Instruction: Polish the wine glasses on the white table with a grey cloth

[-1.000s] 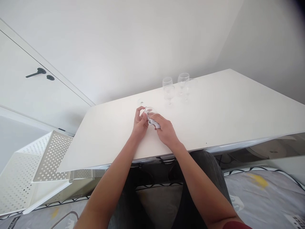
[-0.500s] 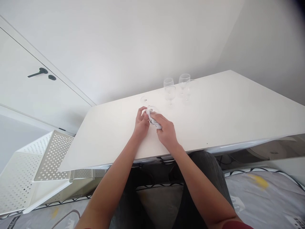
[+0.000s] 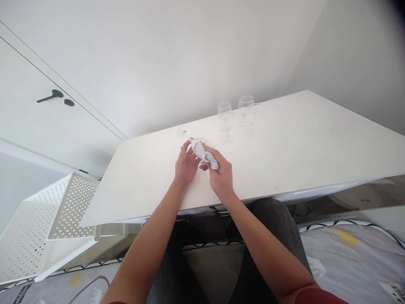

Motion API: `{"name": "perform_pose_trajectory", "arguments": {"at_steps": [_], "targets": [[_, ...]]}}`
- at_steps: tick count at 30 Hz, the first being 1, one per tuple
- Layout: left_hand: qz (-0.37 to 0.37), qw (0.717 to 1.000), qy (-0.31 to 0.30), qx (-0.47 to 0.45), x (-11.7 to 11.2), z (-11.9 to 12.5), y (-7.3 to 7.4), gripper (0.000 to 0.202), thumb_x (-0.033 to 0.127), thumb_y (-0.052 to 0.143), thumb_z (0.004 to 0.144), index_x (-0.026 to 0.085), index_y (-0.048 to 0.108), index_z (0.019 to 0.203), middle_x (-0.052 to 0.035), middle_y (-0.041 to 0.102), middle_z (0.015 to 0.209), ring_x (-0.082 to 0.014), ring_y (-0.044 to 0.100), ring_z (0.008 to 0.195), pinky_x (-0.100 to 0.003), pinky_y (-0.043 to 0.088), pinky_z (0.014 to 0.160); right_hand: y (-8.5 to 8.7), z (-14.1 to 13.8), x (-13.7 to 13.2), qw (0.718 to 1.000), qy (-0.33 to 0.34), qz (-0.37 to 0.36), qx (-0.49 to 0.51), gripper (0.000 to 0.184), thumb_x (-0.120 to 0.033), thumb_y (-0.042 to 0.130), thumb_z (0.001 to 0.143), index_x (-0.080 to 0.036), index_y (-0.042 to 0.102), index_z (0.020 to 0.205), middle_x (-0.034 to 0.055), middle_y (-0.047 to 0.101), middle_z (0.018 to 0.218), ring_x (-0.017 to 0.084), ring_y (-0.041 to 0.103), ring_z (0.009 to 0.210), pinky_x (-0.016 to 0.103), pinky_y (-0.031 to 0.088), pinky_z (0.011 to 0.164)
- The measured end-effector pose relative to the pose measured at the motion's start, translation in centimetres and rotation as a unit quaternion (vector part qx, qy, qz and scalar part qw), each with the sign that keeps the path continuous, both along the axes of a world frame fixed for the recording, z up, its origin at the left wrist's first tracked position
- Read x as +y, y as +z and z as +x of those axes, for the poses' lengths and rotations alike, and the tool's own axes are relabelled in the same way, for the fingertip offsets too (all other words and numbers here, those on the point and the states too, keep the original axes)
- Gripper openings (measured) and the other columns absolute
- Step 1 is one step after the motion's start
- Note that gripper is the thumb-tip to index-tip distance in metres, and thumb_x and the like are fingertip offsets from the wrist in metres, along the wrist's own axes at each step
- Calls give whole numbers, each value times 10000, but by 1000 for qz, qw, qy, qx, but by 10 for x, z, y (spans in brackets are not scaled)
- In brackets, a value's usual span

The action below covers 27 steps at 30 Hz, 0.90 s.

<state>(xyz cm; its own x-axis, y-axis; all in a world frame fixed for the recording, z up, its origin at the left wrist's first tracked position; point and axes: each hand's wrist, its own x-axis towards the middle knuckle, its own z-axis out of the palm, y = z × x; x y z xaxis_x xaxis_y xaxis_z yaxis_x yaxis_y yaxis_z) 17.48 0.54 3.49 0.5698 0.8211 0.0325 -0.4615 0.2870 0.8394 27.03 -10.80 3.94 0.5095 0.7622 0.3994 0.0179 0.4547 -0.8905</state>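
Observation:
A clear stemmed glass [image 3: 187, 135] lies tilted between my hands, its round foot pointing away to the upper left. My left hand [image 3: 186, 165] supports the bowl from the left with curled fingers. A whitish-grey cloth [image 3: 211, 161] is bunched at the bowl, and my right hand [image 3: 220, 172] grips it from the right. Whether the cloth sits inside the bowl or over its side is hard to make out. Just beyond, a group of clear stemmed glasses stands upright, among them a front glass [image 3: 226, 121] and a rear glass [image 3: 246, 104].
The white tabletop [image 3: 303, 147] runs along a white wall. At the left stand perforated white panels [image 3: 74, 202] below the table's level, near a door with a black handle [image 3: 52, 96]. Grey printed fabric [image 3: 341, 257] spreads under the table at the right.
The glass's foot has swung left, and more of the stem shows. My right hand has turned, bringing more of the cloth into sight. My left hand's fingers have loosened a little.

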Motion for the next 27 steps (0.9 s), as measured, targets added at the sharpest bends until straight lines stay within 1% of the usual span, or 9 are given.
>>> {"name": "perform_pose_trajectory", "arguments": {"at_steps": [5, 8, 11, 13, 15, 18, 22, 25, 27], "targets": [[49, 999, -21, 4, 1, 4, -5, 584, 627, 789, 886, 244, 696, 1318, -112, 629, 1521, -321, 634, 1395, -435, 533, 1103, -7, 19, 1, 979, 29, -60, -192, 486, -80, 529, 897, -315, 795, 1230, 16, 696, 1462, 267, 664, 1243, 380, 605, 890], [74, 997, -11, -7, 5, 4, -8, 518, 539, 824, 887, 272, 692, 1311, -97, 594, 1572, -325, 587, 1457, -425, 539, 1112, -5, 12, 3, 991, 102, -75, 38, 293, -196, 649, 925, -294, 788, 1164, 33, 757, 1218, 175, 670, 831, 316, 583, 698], [95, 994, -14, -47, 6, 3, -8, 505, 517, 831, 884, 308, 678, 1318, -73, 570, 1604, -314, 545, 1497, -407, 562, 1097, -1, -3, 4, 920, 184, -53, 343, 210, -312, 783, 900, -267, 754, 1103, -5, 698, 1001, 67, 437, 564, 265, 544, 619], [99, 993, -20, -59, 5, 3, -6, 479, 469, 818, 908, 319, 671, 1337, -59, 549, 1626, -298, 523, 1514, -392, 564, 1094, 2, -9, 4, 880, 207, -33, 427, 222, -322, 810, 886, -270, 742, 1091, -19, 669, 999, 49, 374, 552, 248, 541, 625], [98, 993, -37, -51, 3, 3, -4, 471, 458, 782, 941, 331, 659, 1377, -53, 539, 1636, -282, 557, 1472, -362, 592, 1021, 2, -8, 3, 902, 186, -36, 387, 206, -323, 775, 916, -283, 747, 1116, -21, 660, 974, 57, 371, 547, 263, 553, 639], [99, 992, -74, -11, 0, 5, -3, 574, 608, 743, 928, 301, 666, 1407, -99, 641, 1496, -273, 679, 1245, -321, 600, 811, 1, 7, -1, 987, 70, -48, 135, 271, -259, 689, 940, -300, 765, 1196, 28, 716, 1069, 124, 543, 660, 319, 585, 714], [122, 990, -57, 29, -1, 7, -6, 647, 694, 751, 880, 193, 740, 1290, -118, 731, 1219, -217, 704, 1037, -313, 571, 831, -2, 23, -3, 988, 22, -52, -145, 354, -164, 608, 918, -309, 799, 1178, 40, 694, 1408, 240, 672, 1100, 343, 580, 837], [136, 988, -55, 50, -2, 6, -7, 664, 668, 791, 857, 210, 711, 1331, -138, 717, 1330, -223, 726, 981, -319, 582, 762, 0, 17, -1, 996, 71, -47, 37, 252, -244, 647, 950, -298, 779, 1157, 39, 728, 1243, 152, 627, 770, 319, 568, 712], [132, 989, -51, 31, -3, 5, -5, 712, 637, 844, 820, 252, 673, 1394, -130, 674, 1447, -245, 735, 1070, -329, 611, 811, 4, 9, -1, 963, 134, -43, 229, 226, -325, 714, 948, -289, 750, 1169, 20, 715, 1101, 86, 460, 587, 301, 554, 656]]}}
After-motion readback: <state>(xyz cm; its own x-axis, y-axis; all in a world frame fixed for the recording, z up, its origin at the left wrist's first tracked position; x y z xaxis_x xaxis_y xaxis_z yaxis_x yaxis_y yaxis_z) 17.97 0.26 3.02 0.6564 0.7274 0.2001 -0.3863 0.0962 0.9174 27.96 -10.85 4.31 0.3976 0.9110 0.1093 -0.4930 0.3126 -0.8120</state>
